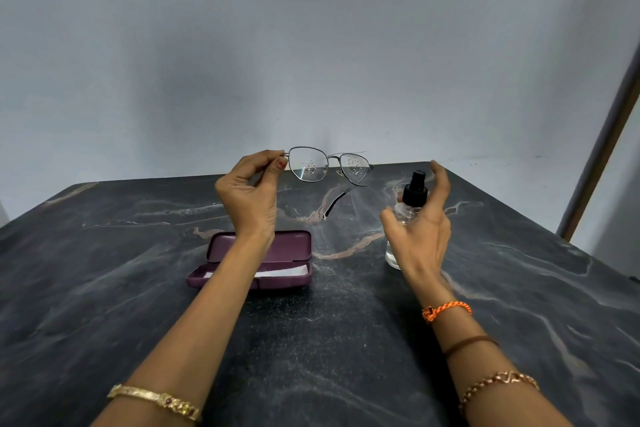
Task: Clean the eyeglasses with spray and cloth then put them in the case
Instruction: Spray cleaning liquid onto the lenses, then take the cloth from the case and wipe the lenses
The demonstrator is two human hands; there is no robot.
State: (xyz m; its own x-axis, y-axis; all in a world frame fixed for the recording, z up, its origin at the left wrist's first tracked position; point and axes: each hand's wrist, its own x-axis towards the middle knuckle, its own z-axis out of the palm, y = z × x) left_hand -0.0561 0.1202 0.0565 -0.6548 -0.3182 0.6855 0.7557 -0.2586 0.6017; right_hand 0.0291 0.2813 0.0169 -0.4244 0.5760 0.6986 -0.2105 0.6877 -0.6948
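My left hand (249, 191) pinches the left hinge of the thin metal eyeglasses (308, 168) and holds them up above the far part of the table. Both lenses carry droplets, and one temple hangs down. My right hand (422, 239) is at the clear spray bottle (414, 191) with the black pump. Its fingers are straight and spread to the bottle's right, and the thumb lies across the front. The bottle stands upright with its base low by my wrist. An open maroon glasses case (291, 246) lies under my left forearm, with a white cloth (284, 272) inside.
The dark marbled table (138, 288) fills the lower view, its far edge meeting a plain grey wall. A door frame (602, 149) rises at the right. I wear bracelets on both wrists.
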